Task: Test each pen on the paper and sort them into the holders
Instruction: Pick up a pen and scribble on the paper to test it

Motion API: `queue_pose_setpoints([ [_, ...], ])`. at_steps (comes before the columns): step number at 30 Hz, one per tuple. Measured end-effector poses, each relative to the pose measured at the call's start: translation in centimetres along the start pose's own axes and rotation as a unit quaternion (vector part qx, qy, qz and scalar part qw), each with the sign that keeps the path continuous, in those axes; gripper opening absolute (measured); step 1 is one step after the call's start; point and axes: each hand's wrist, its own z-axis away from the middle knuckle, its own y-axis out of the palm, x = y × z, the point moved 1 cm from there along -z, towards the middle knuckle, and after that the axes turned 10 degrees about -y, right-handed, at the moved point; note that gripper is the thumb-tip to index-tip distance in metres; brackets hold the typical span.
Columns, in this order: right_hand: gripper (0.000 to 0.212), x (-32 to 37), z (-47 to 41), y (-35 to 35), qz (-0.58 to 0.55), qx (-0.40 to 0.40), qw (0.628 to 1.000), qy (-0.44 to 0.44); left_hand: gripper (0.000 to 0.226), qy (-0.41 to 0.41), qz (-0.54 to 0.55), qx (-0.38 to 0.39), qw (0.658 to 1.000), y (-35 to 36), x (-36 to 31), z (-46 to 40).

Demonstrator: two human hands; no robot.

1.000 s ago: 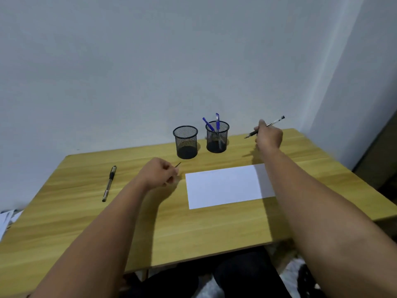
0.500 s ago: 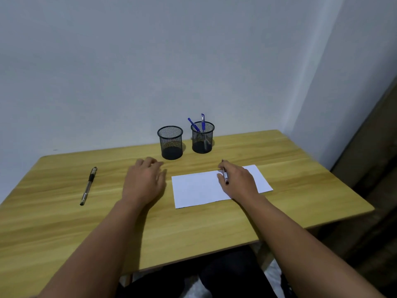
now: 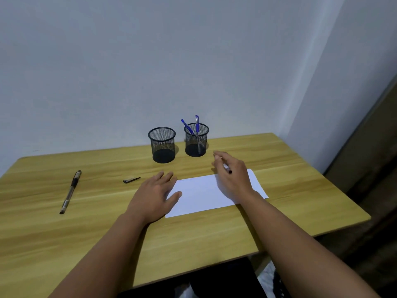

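A white sheet of paper lies on the wooden table. My left hand presses flat on the sheet's left edge, fingers straight. My right hand hovers over the far right part of the sheet and grips a pen whose dark end sticks out behind the thumb. At the back stand two black mesh holders: the left holder shows no pens, the right holder has two blue pens. A black pen lies at the table's left. A pen cap lies left of my left hand.
A white wall rises directly behind the holders. The table's right edge drops off near a dark doorway or cabinet. Dark clothing shows below the front edge.
My right hand brought the pen from beyond the holders down to the paper. My left hand opened, set a cap on the table and now lies flat on the sheet's edge.
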Motion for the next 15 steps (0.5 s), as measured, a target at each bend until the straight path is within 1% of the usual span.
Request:
queue_pose_setpoints([
  [2, 0.028, 0.6, -1.5, 1.3, -0.145, -0.042, 0.986, 0.069, 0.063, 0.003, 0.0, -0.005, 1.0, 0.1, 0.1, 0.0],
  [4, 0.035, 0.4, -2.9, 2.0, -0.213, -0.067, 0.967, 0.122, 0.062, 0.002, 0.004, -0.006, 1.0, 0.2, 0.2, -0.1],
  [6, 0.039, -0.6, -3.5, 2.2, -0.237, -0.066, 0.958, 0.147, 0.063, 0.0, 0.012, -0.005, 1.0, 0.2, 0.3, -0.1],
  [10, 0.034, -2.2, -3.1, 2.3, -0.267, -0.042, 0.947, 0.171, 0.065, -0.005, 0.021, -0.006, 1.0, 0.3, 0.4, -0.2],
  [12, 0.031, -2.5, -3.4, 2.4, -0.268, -0.014, 0.947, 0.179, 0.063, -0.007, 0.019, -0.009, 1.0, 0.3, 0.3, -0.2],
  [14, 0.025, -2.8, -3.8, 2.2, -0.264, 0.01, 0.95, 0.169, 0.061, -0.008, 0.017, -0.009, 1.0, 0.2, 0.3, -0.2],
  [15, 0.027, -3.1, -3.8, 2.0, -0.269, 0.009, 0.951, 0.151, 0.061, -0.009, 0.019, -0.008, 1.0, 0.2, 0.3, -0.2],
])
